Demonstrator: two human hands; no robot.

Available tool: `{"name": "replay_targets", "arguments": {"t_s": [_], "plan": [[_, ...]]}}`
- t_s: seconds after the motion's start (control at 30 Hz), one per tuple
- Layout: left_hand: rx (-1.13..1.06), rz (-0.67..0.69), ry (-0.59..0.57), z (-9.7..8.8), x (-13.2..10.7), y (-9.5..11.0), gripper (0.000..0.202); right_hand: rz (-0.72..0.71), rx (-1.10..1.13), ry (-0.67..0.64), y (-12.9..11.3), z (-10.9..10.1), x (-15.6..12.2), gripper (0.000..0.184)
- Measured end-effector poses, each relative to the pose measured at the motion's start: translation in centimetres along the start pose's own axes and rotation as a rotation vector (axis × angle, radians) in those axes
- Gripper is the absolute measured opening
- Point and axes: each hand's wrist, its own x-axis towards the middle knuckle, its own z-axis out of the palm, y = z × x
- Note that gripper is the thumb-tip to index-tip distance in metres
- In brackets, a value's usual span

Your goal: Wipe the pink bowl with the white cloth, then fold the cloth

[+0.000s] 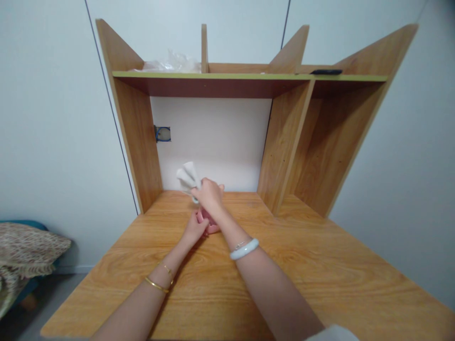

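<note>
So the small pink thing (212,226) sits on the tabletop (320,265) near the middle of the back edge, just in front of the hutch opening. It's mostly hidden by the hands, so I can't say what it is. The left hand (195,230) is curled against its near side, fingers pressed onto it and holding it down. The right hand (209,194) is right above it, pinching a bunched white cloth (187,177) whose loose ends stick up and to the left. It looks like a wipe job to me. If so, I'd keep the left hand firm so the thing doesn't skate on the smooth wood, and fold those floppy ends into the palm so a flat pad of cloth does the rubbing. The white bangle (244,249) on the right wrist and the gold bracelets (156,284) on the left could knock the wood, so lift the wrists a bit. Nothing else is on the desk near the hands. The upright divider (280,147) stands off to the right, well apart. The upper shelf (249,76) has a crumpled clear bag (174,64) at its left end and a flat dark item (326,72) towards the right. There's a blue-rimmed wall box (162,134) in the back panel and a patterned blanket (24,251) off past the left edge.
</note>
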Motion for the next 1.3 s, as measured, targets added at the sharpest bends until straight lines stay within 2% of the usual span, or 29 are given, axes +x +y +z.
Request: {"name": "replay_targets", "arguments": {"t_s": [0.07, 0.17, 0.27, 0.37, 0.57, 0.7, 0.8, 0.9, 1.03, 1.3], "plan": [[-0.034, -0.039, -0.012, 0.2, -0.2, -0.1, 0.036, 0.127, -0.028, 0.060, 3.2, -2.0, 0.7, 0.031], [-0.057, -0.066, -0.005, 0.3, -0.2, -0.2, 0.039, 0.250, -0.072, 0.062, 8.2, -3.7, 0.4, 0.035], [-0.074, -0.062, -0.004, 0.3, 0.1, -0.4, 0.040, 0.302, -0.183, 0.021, 12.1, -3.9, -1.1, 0.034], [-0.073, -0.052, -0.006, 0.3, 0.2, -0.5, 0.040, 0.311, -0.317, -0.004, 14.3, -3.1, -2.7, 0.030], [-0.076, -0.061, 0.013, 0.2, -0.2, -0.2, 0.039, 0.288, -0.439, -0.110, 15.2, -1.6, -4.4, 0.028], [-0.076, -0.054, 0.011, 0.2, -0.3, 0.0, 0.037, 0.228, -0.316, -0.181, 15.4, -1.2, -4.7, 0.043], [-0.068, -0.050, 0.001, 0.2, -0.2, 0.0, 0.039, 0.279, -0.252, -0.132, 16.3, -1.2, -4.6, 0.049], [-0.053, -0.054, -0.005, 0.2, -0.1, -0.2, 0.040, 0.348, -0.258, -0.073, 17.8, -1.3, -4.4, 0.046], [-0.030, -0.061, -0.002, 0.1, 0.0, -0.2, 0.040, 0.327, -0.214, -0.139, 19.2, -1.1, -4.4, 0.040], [-0.048, -0.082, 0.008, 0.1, -0.2, 0.1, 0.042, 0.231, -0.287, -0.087, 19.1, -0.5, -4.5, 0.024]]}}
